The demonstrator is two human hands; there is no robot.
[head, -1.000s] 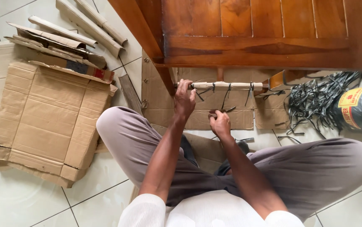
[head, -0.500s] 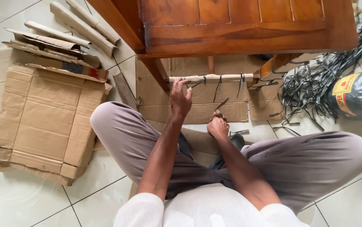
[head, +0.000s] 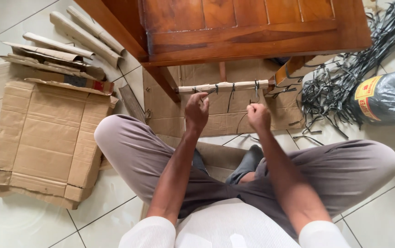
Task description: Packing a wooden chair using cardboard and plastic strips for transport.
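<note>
**Hands work at a cardboard-wrapped chair rail**

A person sits cross-legged on a tiled floor, knees spread in grey trousers point(head: 335, 170), both arms reaching forward toward the cardboard-wrapped rail point(head: 222, 86) of a wooden chair point(head: 252, 27). The rail lies crosswise just beyond the hands, its long axis running left to right, bound at intervals by dark plastic ties point(head: 232, 94) whose loose ends hang down. The left hand point(head: 196, 110) hovers just below the rail's left end, fingers loosely curled and apart, gripping nothing that can be seen. The right hand point(head: 258, 115) is closed into a fist below the rail's right part, pinching a thin dark strand point(head: 242, 120) that trails toward the floor. Both hands sit about equally near the rail, well apart from each other. Left of the rail lie flattened cardboard boxes point(head: 46, 138) and rolled cardboard strips point(head: 87, 34); right of it, a heap of dark plastic strapping point(head: 339, 87) beside a grey plastic-wrapped roll point(head: 390, 98).
</note>
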